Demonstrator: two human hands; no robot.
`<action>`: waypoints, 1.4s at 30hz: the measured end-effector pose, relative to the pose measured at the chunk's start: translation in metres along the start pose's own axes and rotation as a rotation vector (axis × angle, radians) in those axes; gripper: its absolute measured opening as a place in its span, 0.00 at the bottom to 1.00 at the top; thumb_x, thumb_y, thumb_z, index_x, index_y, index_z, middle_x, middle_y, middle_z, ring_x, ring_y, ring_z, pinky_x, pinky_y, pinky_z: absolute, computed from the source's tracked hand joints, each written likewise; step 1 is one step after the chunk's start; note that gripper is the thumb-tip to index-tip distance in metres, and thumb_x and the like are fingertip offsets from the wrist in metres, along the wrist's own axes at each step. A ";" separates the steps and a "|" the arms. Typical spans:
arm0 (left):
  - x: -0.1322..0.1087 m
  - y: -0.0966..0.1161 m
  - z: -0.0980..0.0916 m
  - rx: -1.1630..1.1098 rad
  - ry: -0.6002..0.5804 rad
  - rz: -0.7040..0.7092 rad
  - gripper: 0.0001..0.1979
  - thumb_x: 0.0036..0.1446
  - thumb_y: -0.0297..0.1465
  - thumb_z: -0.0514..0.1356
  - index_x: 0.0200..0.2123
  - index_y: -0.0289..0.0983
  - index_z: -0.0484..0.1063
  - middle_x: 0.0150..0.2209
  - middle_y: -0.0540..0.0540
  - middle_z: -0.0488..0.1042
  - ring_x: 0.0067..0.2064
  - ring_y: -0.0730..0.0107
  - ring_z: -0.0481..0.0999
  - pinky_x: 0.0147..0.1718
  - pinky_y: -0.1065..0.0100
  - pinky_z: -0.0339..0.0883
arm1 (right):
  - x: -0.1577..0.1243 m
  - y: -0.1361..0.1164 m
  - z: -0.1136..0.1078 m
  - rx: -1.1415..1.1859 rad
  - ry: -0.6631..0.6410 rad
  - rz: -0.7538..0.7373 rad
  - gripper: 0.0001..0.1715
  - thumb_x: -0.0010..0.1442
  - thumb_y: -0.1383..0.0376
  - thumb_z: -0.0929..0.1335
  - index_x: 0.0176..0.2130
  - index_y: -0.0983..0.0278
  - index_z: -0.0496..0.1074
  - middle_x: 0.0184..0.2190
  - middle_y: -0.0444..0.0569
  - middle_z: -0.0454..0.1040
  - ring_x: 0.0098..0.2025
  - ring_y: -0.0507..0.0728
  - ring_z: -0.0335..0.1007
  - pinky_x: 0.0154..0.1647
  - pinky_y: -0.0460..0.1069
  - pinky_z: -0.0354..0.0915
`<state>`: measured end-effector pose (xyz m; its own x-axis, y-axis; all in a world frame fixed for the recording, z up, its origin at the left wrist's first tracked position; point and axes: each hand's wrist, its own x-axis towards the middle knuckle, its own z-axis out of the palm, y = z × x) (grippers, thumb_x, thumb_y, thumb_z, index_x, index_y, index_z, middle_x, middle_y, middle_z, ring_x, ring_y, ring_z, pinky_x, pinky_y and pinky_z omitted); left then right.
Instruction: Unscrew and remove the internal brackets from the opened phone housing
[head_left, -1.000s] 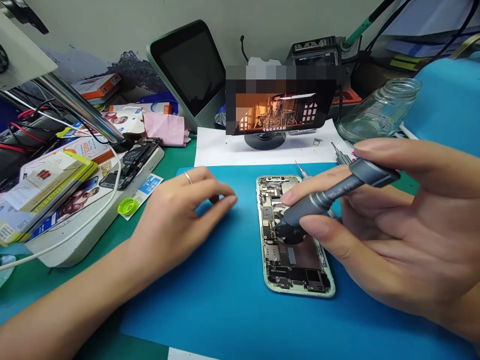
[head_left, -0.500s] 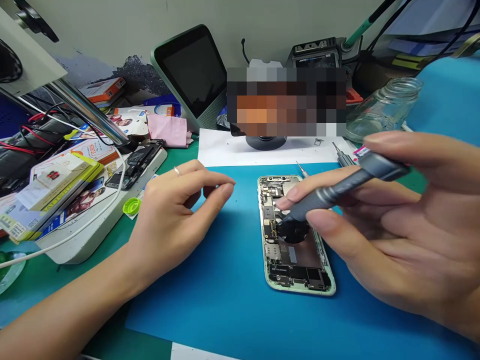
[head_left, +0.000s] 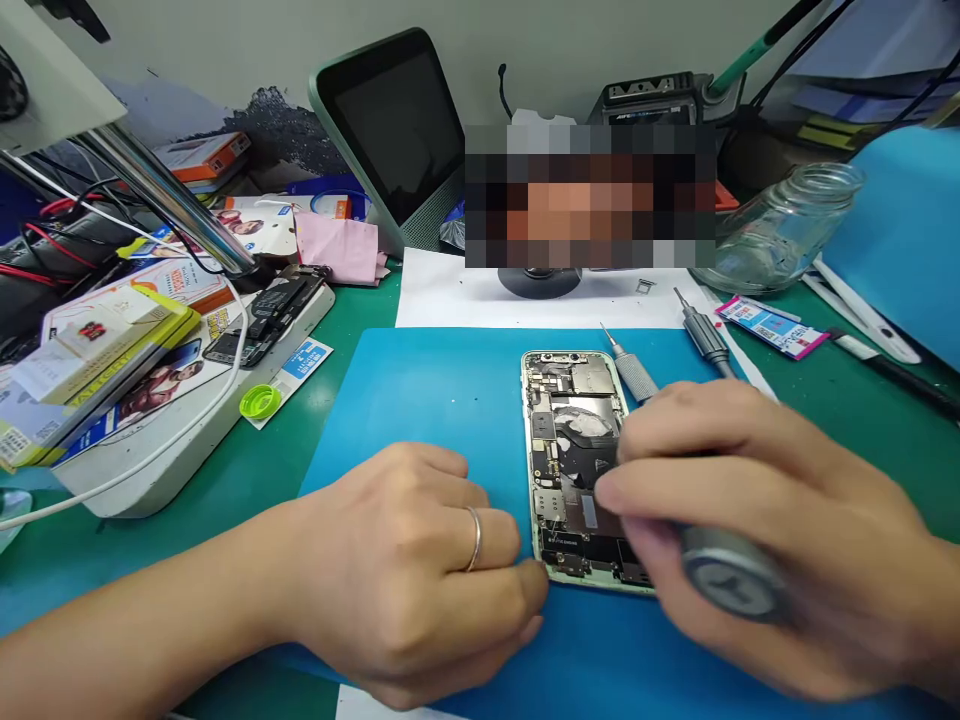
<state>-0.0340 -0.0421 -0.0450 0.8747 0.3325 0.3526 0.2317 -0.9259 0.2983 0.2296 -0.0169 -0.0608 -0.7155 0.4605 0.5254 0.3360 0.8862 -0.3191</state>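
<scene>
An opened phone (head_left: 589, 515) lies on the blue mat (head_left: 442, 390), its circuit boards and inner parts bare and its frame pale green. My left hand (head_left: 420, 580) is curled closed at the phone's lower left corner, fingers against the frame; its fingertips are partly hidden. In my right hand (head_left: 757, 520) is a grey screwdriver (head_left: 731, 575), its round end cap facing me. The fingers close around the handle over the phone's right side, hiding the driver's tip and part of the frame. Another small screwdriver (head_left: 634, 370) lies by the phone's top right corner.
Behind it rest a third screwdriver (head_left: 705, 335), a small packet (head_left: 772, 325), white tweezers (head_left: 862, 310) and a glass jar (head_left: 787, 230). At left, a white lamp base (head_left: 172, 450) carries boxes and phone parts, with a green cap (head_left: 260, 402) beside it. A tilted screen (head_left: 397, 130) stands behind.
My left hand has come down and right to the phone's corner. My right hand has turned the screwdriver over and lowered it beside the phone, uncovering the phone's middle.
</scene>
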 end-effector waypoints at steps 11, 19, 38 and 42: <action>-0.029 0.024 0.020 0.172 0.049 -0.276 0.12 0.64 0.32 0.64 0.26 0.44 0.75 0.22 0.51 0.67 0.22 0.68 0.67 0.24 0.57 0.65 | 0.007 0.005 0.008 0.039 -0.140 -0.139 0.09 0.68 0.72 0.68 0.46 0.65 0.77 0.37 0.51 0.77 0.37 0.58 0.70 0.38 0.53 0.62; -0.048 0.053 0.029 0.081 0.037 -0.374 0.03 0.59 0.34 0.70 0.35 0.50 0.79 0.17 0.55 0.60 0.14 0.71 0.50 0.12 0.63 0.58 | 0.016 0.003 0.005 0.007 -0.193 -0.187 0.15 0.72 0.71 0.62 0.40 0.65 0.78 0.32 0.51 0.76 0.34 0.58 0.69 0.34 0.54 0.59; -0.009 0.028 0.022 0.137 0.104 -0.163 0.14 0.71 0.26 0.60 0.30 0.38 0.76 0.20 0.53 0.64 0.21 0.70 0.63 0.20 0.58 0.58 | 0.011 -0.001 0.011 0.053 -0.166 -0.146 0.12 0.72 0.74 0.64 0.39 0.66 0.76 0.30 0.48 0.73 0.33 0.56 0.64 0.35 0.53 0.57; -0.002 0.023 0.012 0.151 0.073 -0.182 0.19 0.70 0.30 0.58 0.23 0.38 0.71 0.22 0.50 0.66 0.22 0.69 0.63 0.20 0.57 0.53 | 0.009 -0.001 0.010 0.080 -0.186 -0.138 0.10 0.70 0.74 0.65 0.40 0.67 0.77 0.31 0.49 0.74 0.35 0.57 0.65 0.37 0.54 0.59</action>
<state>-0.0249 -0.0665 -0.0490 0.7808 0.5035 0.3698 0.4485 -0.8639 0.2293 0.2165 -0.0141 -0.0635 -0.8544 0.3115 0.4159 0.1834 0.9297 -0.3195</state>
